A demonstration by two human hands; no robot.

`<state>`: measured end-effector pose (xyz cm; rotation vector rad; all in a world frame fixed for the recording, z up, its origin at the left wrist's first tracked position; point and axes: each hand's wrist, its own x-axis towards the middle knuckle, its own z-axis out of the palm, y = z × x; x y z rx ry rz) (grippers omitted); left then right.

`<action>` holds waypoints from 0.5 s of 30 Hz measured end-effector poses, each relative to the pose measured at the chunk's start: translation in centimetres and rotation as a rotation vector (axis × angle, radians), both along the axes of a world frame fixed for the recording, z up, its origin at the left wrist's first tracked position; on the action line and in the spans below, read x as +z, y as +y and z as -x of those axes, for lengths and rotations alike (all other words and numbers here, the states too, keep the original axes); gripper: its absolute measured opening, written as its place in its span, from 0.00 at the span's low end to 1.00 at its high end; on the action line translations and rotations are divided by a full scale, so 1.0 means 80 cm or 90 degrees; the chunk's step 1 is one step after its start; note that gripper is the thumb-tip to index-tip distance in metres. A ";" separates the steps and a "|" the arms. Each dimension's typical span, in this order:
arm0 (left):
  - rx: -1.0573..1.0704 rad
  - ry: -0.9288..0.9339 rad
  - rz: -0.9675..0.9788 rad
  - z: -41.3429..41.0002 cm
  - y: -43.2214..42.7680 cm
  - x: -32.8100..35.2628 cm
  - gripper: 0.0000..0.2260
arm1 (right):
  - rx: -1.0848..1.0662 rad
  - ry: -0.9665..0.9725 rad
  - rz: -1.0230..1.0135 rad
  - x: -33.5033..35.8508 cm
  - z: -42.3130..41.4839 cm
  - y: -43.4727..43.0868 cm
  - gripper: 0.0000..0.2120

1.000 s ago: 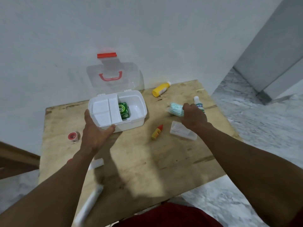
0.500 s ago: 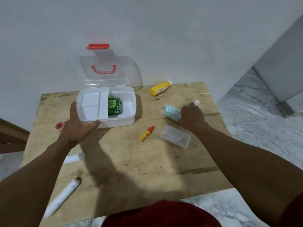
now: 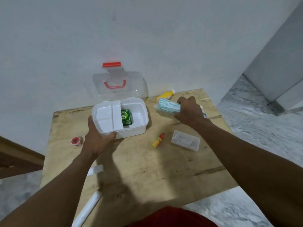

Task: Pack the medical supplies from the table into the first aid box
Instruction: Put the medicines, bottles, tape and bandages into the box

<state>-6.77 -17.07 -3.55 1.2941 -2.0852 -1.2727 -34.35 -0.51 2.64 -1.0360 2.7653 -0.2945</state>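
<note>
The right hand (image 3: 188,112) is closed tight around a blue-green pack (image 3: 168,107), right of the white box (image 3: 120,117) in the middle of the frame. The left hand (image 3: 96,138) grips the box's near corner.

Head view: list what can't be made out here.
- Small bottle behind the right hand: mostly hidden by the hand, label unreadable.
- White tube at the table's near left: lower end cut off by the frame edge.
- Green box in the first aid box: partly under the white tray, small print too small.
- Clear case: contents blurred.
</note>
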 end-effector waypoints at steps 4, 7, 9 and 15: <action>-0.022 0.024 0.012 -0.004 -0.004 -0.002 0.42 | -0.025 -0.046 0.099 0.028 -0.037 -0.020 0.21; -0.025 0.026 0.012 -0.005 -0.006 -0.004 0.43 | -0.003 -0.044 0.118 0.039 -0.068 -0.028 0.20; -0.028 0.031 0.010 -0.007 -0.008 -0.007 0.44 | 0.019 -0.034 0.117 0.043 -0.084 -0.031 0.21; -0.022 0.039 0.006 -0.007 -0.013 -0.015 0.46 | 0.080 0.026 0.056 0.047 -0.097 -0.042 0.22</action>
